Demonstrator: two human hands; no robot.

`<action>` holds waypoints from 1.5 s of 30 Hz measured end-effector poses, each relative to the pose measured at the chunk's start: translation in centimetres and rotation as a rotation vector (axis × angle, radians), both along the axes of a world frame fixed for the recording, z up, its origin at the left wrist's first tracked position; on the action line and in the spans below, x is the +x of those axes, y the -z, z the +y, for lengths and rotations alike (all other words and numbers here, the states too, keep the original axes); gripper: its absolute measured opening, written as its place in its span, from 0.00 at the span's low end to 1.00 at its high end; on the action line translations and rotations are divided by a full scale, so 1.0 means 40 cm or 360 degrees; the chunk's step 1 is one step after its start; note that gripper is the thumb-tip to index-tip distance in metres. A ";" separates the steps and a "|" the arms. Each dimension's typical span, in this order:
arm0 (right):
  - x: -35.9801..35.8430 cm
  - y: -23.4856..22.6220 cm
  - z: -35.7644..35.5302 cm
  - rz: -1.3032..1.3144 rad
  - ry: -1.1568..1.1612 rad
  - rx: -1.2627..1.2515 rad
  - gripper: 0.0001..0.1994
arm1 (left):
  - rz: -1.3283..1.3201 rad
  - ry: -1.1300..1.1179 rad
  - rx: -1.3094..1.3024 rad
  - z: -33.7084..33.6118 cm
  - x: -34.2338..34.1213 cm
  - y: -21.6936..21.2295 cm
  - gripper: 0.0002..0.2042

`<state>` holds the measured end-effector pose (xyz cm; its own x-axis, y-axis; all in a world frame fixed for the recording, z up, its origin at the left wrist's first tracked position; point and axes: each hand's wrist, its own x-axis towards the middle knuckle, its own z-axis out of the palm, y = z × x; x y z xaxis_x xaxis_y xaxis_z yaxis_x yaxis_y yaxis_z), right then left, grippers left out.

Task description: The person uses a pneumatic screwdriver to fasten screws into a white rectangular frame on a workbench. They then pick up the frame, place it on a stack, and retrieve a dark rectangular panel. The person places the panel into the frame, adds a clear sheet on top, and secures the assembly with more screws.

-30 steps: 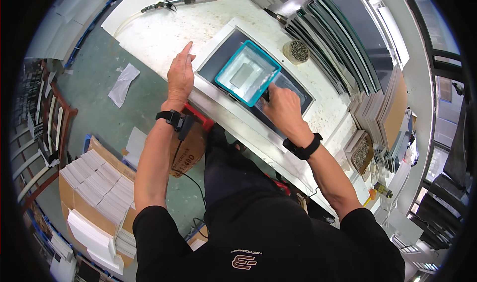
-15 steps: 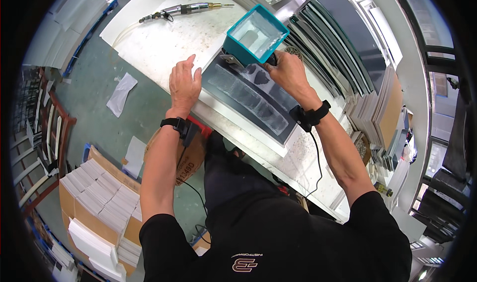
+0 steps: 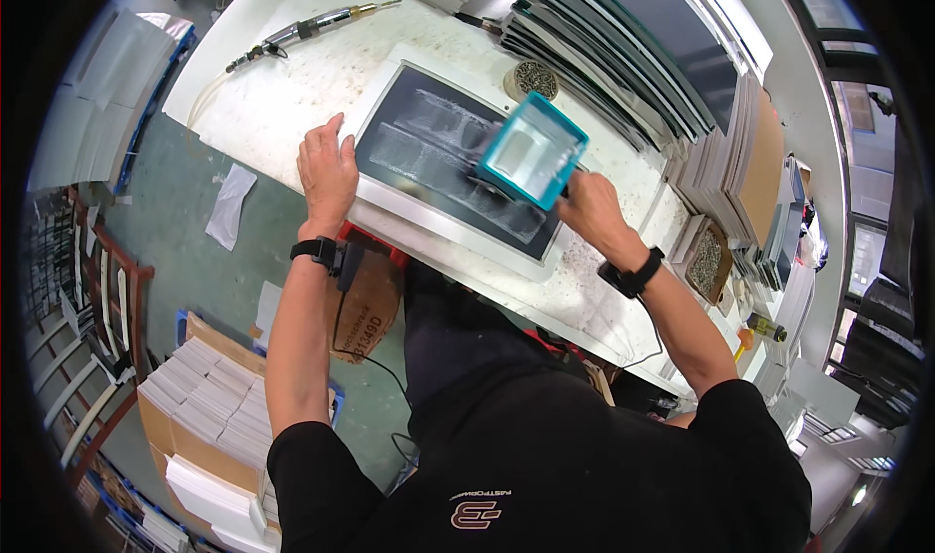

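A teal open-topped box (image 3: 510, 171) with whitish contents hangs over the right half of a dark panel (image 3: 401, 115). My right hand (image 3: 592, 208) is closed round the box's dark handle, which the fingers mostly hide. Whitish smeared bands run lengthwise along the panel, and its white border (image 3: 429, 224) rests on the table. At the panel's near left edge, my left hand (image 3: 327, 175) is open, its fingers stretched out beside the white border.
A pneumatic screwdriver (image 3: 310, 27) with a hose lies at the far left of the white table (image 3: 255, 105). Beyond the panel stands a tub of screws (image 3: 534, 81). Stacked dark panels (image 3: 609, 56) line the back right. A box of small hardware (image 3: 703, 266) sits at the right.
My right hand has drawn the teal box rightward and nearer along the panel, uncovering its far left part and the screw tub. My left hand stays beside the panel's left end.
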<state>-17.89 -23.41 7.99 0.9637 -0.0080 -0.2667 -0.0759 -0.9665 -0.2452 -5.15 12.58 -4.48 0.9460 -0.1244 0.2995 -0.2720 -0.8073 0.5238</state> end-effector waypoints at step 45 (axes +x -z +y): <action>-0.156 0.036 -0.035 -0.0071 0.0306 0.0105 0.10 | 0.0030 0.0024 -0.0070 0.002 0.006 0.019 0.16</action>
